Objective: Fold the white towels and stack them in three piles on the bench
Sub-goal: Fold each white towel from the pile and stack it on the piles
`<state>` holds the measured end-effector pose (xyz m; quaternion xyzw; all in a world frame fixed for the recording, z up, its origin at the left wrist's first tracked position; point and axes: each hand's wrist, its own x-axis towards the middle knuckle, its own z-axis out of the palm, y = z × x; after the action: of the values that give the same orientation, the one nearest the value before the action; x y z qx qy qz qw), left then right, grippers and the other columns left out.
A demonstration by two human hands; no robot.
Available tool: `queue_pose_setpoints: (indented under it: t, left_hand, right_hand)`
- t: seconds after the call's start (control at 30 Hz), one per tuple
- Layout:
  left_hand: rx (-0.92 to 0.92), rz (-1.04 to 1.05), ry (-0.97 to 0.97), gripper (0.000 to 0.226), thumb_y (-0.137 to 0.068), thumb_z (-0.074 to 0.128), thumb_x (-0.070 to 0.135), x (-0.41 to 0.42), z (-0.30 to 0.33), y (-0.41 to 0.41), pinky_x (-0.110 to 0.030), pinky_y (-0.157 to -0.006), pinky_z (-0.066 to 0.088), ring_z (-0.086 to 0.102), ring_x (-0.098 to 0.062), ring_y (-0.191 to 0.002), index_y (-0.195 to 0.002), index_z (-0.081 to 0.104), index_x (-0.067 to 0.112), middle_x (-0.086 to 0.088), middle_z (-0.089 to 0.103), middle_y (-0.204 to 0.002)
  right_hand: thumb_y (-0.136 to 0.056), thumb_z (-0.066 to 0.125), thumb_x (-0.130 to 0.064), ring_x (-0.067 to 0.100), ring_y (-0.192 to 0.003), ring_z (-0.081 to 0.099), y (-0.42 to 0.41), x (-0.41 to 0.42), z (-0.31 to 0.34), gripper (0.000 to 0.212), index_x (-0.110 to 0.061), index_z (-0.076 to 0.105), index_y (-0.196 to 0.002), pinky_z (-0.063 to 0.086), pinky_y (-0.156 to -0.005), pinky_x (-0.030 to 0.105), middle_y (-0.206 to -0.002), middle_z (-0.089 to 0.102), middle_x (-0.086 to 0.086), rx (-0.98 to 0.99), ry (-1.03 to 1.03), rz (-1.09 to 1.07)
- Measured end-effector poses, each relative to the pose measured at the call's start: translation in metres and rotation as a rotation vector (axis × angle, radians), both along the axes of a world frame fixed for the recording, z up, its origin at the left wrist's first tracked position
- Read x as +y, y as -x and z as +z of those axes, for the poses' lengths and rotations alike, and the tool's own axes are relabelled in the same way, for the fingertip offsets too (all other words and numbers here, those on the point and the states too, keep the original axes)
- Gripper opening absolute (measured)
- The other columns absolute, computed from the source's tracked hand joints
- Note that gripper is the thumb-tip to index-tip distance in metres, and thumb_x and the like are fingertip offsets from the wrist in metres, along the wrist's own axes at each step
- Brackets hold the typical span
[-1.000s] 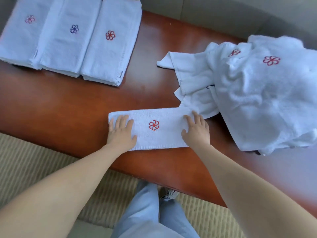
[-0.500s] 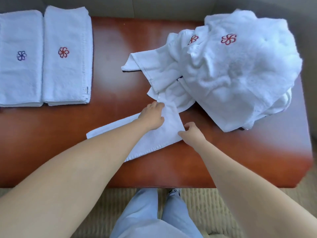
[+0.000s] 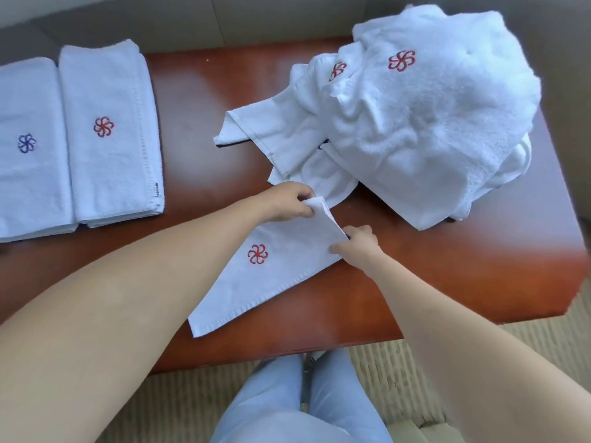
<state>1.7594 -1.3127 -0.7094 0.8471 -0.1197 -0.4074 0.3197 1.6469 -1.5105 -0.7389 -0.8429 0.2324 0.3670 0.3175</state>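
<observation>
A folded white towel (image 3: 271, 276) with a red flower mark lies slanted on the brown bench (image 3: 463, 266) in front of me. My left hand (image 3: 287, 201) pinches its far right corner, lifted a little off the wood. My right hand (image 3: 358, 243) pinches the near right corner of the same end. A heap of unfolded white towels (image 3: 425, 123) sits at the back right, touching the held end. Two folded piles are in view at the left: one with a red flower (image 3: 108, 135), one with a blue flower (image 3: 28, 148).
The bench's front edge (image 3: 287, 350) runs just ahead of my legs in light blue trousers (image 3: 297, 407), over a striped beige rug (image 3: 399, 378). Bare wood shows between the folded piles and the heap. A grey wall or sofa back lies behind.
Both hands went from pressing flat on the towel to pinching its right end. The towel has turned slantwise, its red mark showing again. The view shifted right, cutting off the leftmost pile.
</observation>
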Motion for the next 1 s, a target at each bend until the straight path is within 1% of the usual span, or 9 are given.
queue_pose_setpoints:
  t: [0.1,0.2,0.37,0.47,0.57,0.7,0.8,0.9,1.0]
  left_hand:
    - [0.024,0.077,0.083,0.015,-0.078,0.076,0.025,0.024,0.021,0.009,-0.031,-0.081,0.054,0.069,-0.012,-0.088,-0.091,0.070,0.030,0.005,0.075,-0.099]
    - [-0.019,0.221,0.154,0.018,-0.082,0.077,0.012,0.051,0.044,0.021,-0.031,-0.085,0.053,0.066,-0.010,-0.086,-0.093,0.070,0.023,-0.004,0.075,-0.099]
    - [-0.122,0.447,0.233,0.017,-0.086,0.074,0.000,0.095,0.093,0.048,-0.021,-0.072,0.046,0.061,-0.004,-0.075,-0.101,0.068,0.004,0.002,0.071,-0.087]
    - [-0.201,0.515,0.220,0.017,-0.085,0.076,0.006,0.127,0.123,0.065,-0.020,-0.073,0.046,0.063,-0.004,-0.076,-0.100,0.069,0.009,0.009,0.072,-0.084]
    - [-0.275,0.569,0.223,0.016,-0.085,0.077,0.007,0.161,0.154,0.087,-0.011,-0.066,0.047,0.062,0.006,-0.066,-0.098,0.070,0.011,0.015,0.072,-0.078]
    - [-0.359,0.634,0.242,0.016,-0.084,0.079,0.011,0.199,0.195,0.122,-0.024,-0.075,0.047,0.065,-0.006,-0.075,-0.087,0.068,0.023,0.015,0.074,-0.077]
    - [-0.418,0.691,0.247,0.018,-0.083,0.080,0.012,0.224,0.224,0.145,-0.017,-0.075,0.047,0.066,-0.006,-0.080,-0.083,0.066,0.022,0.016,0.074,-0.079]
    - [-0.460,0.755,0.220,0.015,-0.081,0.081,0.015,0.248,0.250,0.166,-0.027,-0.083,0.049,0.068,-0.013,-0.091,-0.087,0.068,0.019,0.012,0.074,-0.093]
    - [-0.492,0.801,0.179,0.014,-0.080,0.080,0.017,0.272,0.272,0.180,-0.032,-0.083,0.050,0.068,-0.016,-0.091,-0.089,0.069,0.019,0.004,0.076,-0.095]
  right_hand:
    - [-0.083,0.071,-0.033,0.022,-0.085,0.052,0.001,0.002,0.018,0.027,-0.013,0.061,-0.100,0.041,-0.065,0.032,-0.095,0.053,0.003,-0.024,-0.134,-0.028]
    - [-0.081,0.074,-0.033,0.019,-0.071,0.055,-0.002,0.009,0.050,0.031,-0.011,0.062,-0.098,0.043,-0.062,0.033,-0.084,0.058,0.003,-0.084,-0.200,0.004]
    - [-0.083,0.074,-0.033,0.020,-0.075,0.061,-0.013,0.038,0.112,0.025,-0.017,0.064,-0.098,0.048,-0.068,0.036,-0.094,0.068,0.004,-0.241,-0.189,0.126]
    - [-0.086,0.072,-0.030,0.016,-0.072,0.059,-0.011,0.060,0.148,0.020,-0.019,0.065,-0.100,0.045,-0.063,0.029,-0.094,0.068,0.000,-0.340,-0.152,0.203]
    - [-0.087,0.069,-0.026,0.017,-0.074,0.057,-0.004,0.089,0.187,0.016,-0.016,0.066,-0.100,0.041,-0.060,0.029,-0.087,0.064,-0.002,-0.435,-0.102,0.302]
    - [-0.082,0.066,-0.023,0.014,-0.070,0.057,0.012,0.127,0.233,0.009,-0.021,0.067,-0.091,0.041,-0.061,0.028,-0.077,0.064,-0.006,-0.557,-0.051,0.341]
    - [-0.082,0.066,-0.023,0.017,-0.073,0.062,0.023,0.154,0.261,0.009,-0.025,0.066,-0.091,0.042,-0.058,0.026,-0.079,0.067,-0.005,-0.624,-0.075,0.349]
    - [-0.082,0.064,-0.022,0.028,-0.079,0.072,0.031,0.180,0.285,0.007,-0.027,0.064,-0.087,0.055,-0.066,0.035,-0.083,0.074,0.006,-0.667,-0.151,0.329]
    - [-0.083,0.062,-0.021,0.026,-0.074,0.074,0.033,0.204,0.305,0.008,-0.026,0.066,-0.087,0.060,-0.071,0.041,-0.083,0.075,0.007,-0.722,-0.235,0.313]
